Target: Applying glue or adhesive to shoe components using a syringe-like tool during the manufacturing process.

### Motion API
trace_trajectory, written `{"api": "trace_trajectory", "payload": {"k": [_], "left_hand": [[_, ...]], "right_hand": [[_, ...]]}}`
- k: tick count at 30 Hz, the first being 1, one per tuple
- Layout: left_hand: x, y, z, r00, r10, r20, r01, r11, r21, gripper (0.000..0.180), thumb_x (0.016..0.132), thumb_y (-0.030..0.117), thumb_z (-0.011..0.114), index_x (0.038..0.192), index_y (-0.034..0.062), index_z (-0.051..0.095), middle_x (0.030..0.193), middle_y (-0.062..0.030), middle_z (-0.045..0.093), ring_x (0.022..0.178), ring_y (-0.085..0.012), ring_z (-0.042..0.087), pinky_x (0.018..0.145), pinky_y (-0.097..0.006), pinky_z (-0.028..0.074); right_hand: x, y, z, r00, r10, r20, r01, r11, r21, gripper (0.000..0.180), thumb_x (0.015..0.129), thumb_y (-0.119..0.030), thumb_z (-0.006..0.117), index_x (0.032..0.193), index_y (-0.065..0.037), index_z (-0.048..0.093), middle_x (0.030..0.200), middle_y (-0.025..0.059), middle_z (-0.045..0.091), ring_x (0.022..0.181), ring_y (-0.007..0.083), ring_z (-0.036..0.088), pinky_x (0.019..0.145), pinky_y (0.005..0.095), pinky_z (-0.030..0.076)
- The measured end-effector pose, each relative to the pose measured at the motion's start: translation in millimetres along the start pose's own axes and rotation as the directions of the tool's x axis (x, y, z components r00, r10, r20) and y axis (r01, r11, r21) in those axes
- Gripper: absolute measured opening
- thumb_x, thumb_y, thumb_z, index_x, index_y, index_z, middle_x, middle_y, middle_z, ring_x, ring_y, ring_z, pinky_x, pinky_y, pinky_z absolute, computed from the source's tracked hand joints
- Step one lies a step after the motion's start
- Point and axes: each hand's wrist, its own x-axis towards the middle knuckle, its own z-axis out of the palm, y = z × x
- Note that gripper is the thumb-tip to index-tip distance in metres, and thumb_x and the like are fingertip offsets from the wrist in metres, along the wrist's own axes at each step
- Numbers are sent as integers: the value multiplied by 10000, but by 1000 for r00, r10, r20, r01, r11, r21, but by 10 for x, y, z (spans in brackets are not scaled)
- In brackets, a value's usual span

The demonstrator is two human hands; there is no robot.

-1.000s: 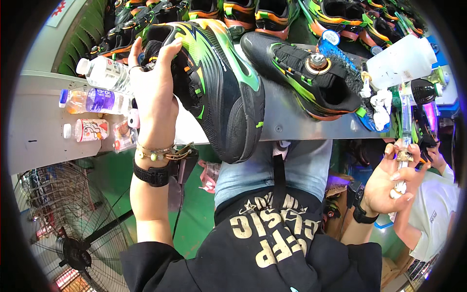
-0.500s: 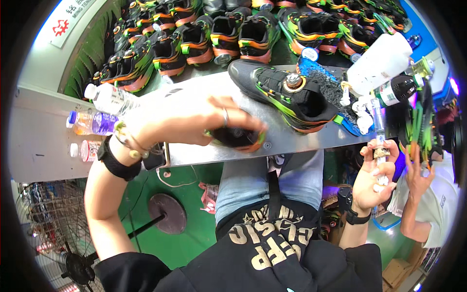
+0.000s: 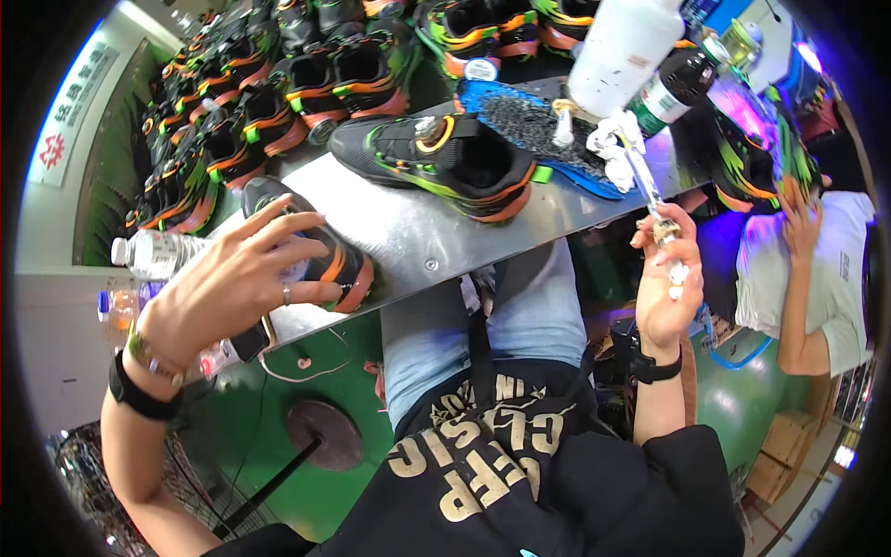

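My left hand (image 3: 232, 283) rests with spread fingers on a black, orange and green sneaker (image 3: 320, 255) lying at the left of the metal table (image 3: 418, 232). My right hand (image 3: 664, 278) is raised off the table's right edge and is shut on a thin syringe-like applicator (image 3: 650, 190) with white material at its tip. A second sneaker (image 3: 436, 162) of the same colours lies in the middle of the table, untouched. Beyond it sits a blue mat (image 3: 548, 135) with dark grit.
Rows of matching sneakers (image 3: 278, 84) fill the shelf behind. A big white bottle (image 3: 622, 51) and a dark bottle (image 3: 677, 88) stand at the back right. Water bottles (image 3: 153, 255) lie at the left. Another person in a white shirt (image 3: 803, 269) works at the right.
My left hand lowered the sneaker it held up and set it on the table's left part. My right hand rose with the applicator.
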Motion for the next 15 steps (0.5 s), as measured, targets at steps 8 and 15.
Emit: {"api": "trace_trajectory", "payload": {"k": [8, 15], "left_hand": [[900, 529, -508, 979, -151, 139, 168, 978, -122, 705, 559, 50, 772, 1229, 240, 660, 1498, -102, 401, 1384, -328, 368, 1176, -576, 207], [1837, 76, -9, 983, -89, -160, 103, 992, 76, 944, 543, 92, 844, 1395, 251, 470, 1320, -52, 547, 1248, -290, 494, 1041, -464, 432]], "right_hand": [[156, 141, -244, 990, 117, 79, -116, 993, -19, 404, 995, -275, 338, 851, 16, 578, 1274, 200, 491, 1024, 229, 549, 940, 365, 418], [355, 57, -83, 962, 237, 139, -172, 913, -369, 343, 989, -190, 436, 800, 41, 604, 1119, 140, 600, 872, 121, 539, 761, 272, 435]]}}
